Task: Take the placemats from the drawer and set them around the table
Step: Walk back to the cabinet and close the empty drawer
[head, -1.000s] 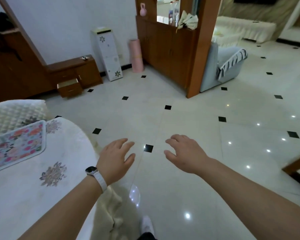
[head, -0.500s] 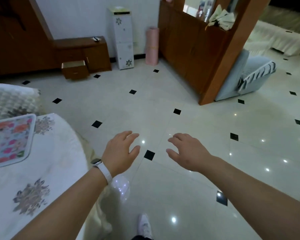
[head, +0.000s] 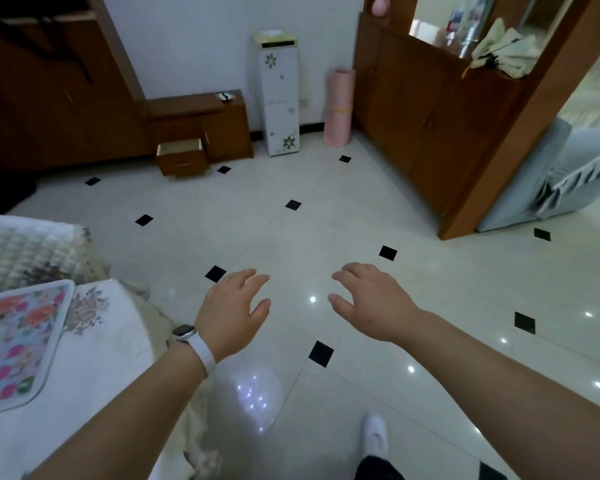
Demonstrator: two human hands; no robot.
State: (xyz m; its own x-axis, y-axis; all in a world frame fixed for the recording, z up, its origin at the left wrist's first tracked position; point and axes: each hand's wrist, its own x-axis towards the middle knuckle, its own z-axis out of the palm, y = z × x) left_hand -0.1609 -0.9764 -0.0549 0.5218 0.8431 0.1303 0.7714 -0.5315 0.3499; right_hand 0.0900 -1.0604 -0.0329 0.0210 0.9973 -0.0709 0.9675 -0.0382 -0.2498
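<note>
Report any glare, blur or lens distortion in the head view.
Head view: ceiling lights glare as bright spots on the glossy floor; the wide lens bends the wooden partition and walls outward; the placemat at the left edge looks slightly soft; both hands stay fairly sharp.

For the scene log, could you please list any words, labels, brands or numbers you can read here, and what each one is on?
No text can be read in this view.
White floral cabinet: a dark strip near its top, too blurred to read.
Watch on the left wrist: the face is dark, nothing shows.
Floral placemat on the table: only a flower pattern, no lettering.
</note>
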